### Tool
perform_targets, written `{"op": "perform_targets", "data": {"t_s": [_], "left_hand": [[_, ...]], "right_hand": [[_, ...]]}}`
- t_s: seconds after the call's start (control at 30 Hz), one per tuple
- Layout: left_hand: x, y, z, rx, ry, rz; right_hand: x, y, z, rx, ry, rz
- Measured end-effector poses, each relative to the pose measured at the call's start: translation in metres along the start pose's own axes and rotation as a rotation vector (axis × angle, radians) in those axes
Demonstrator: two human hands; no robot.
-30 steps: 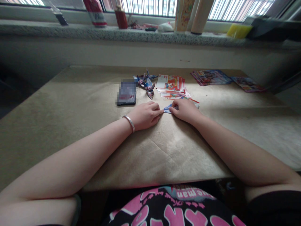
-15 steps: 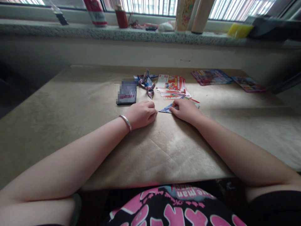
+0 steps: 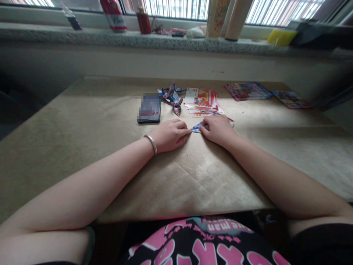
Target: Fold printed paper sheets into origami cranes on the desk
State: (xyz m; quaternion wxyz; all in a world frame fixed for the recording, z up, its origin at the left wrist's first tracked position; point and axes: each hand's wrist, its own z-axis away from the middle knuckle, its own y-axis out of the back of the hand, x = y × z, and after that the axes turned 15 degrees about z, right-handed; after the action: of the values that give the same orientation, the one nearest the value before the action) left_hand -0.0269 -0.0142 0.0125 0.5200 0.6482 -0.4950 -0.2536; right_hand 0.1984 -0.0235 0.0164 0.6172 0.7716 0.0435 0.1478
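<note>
A small piece of folded paper (image 3: pixel 196 128), blue and white with a pointed left end, lies flat on the table. My right hand (image 3: pixel 219 128) holds it down from the right, thumb and fingers closed on it, and covers most of it. From the left, my left hand (image 3: pixel 171 134) reaches its stretched index fingertip to the paper's pointed tip, touching it; its other fingers are slightly bent and grip nothing. Just beyond my hands, folded paper figures (image 3: pixel 173 97) with pointed ends sit beside a stack of printed red and white cards (image 3: pixel 202 98).
A dark phone or tablet (image 3: pixel 149 108), partly pixelated, lies beyond my left hand. Colourful printed sheets (image 3: pixel 248 91) and another printed pile (image 3: pixel 291 98) are at the back right. Bottles, a red can (image 3: pixel 113 15) and a yellow item (image 3: pixel 281 36) stand on the stone windowsill (image 3: pixel 171 43).
My left hand has slid right, and its index finger has stretched out onto the paper's pointed tip. My right hand stays in place on the paper.
</note>
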Motion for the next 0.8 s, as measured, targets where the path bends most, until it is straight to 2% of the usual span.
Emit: {"op": "perform_targets", "data": {"t_s": [0.17, 0.33, 0.4, 0.53, 0.7, 0.8], "left_hand": [[0.004, 0.003, -0.001, -0.014, 0.001, -0.043], [0.001, 0.003, 0.0, -0.009, -0.09, 0.027], [-0.001, 0.001, 0.0, -0.011, -0.102, 0.108], [-0.004, -0.002, 0.001, -0.047, -0.054, 0.204], [0.001, -0.003, 0.0, -0.078, -0.002, 0.168], [0.004, -0.003, 0.0, -0.09, 0.019, 0.134]], "right_hand": [[0.001, -0.005, -0.001, 0.054, 0.01, -0.042], [0.005, -0.014, -0.008, 0.171, 0.188, -0.2], [0.008, -0.018, -0.011, 0.199, 0.205, -0.244], [0.016, -0.021, -0.011, 0.224, 0.108, -0.265], [0.022, -0.018, -0.005, 0.154, -0.014, -0.286], [0.026, -0.017, -0.001, 0.159, -0.1, -0.325]]}}
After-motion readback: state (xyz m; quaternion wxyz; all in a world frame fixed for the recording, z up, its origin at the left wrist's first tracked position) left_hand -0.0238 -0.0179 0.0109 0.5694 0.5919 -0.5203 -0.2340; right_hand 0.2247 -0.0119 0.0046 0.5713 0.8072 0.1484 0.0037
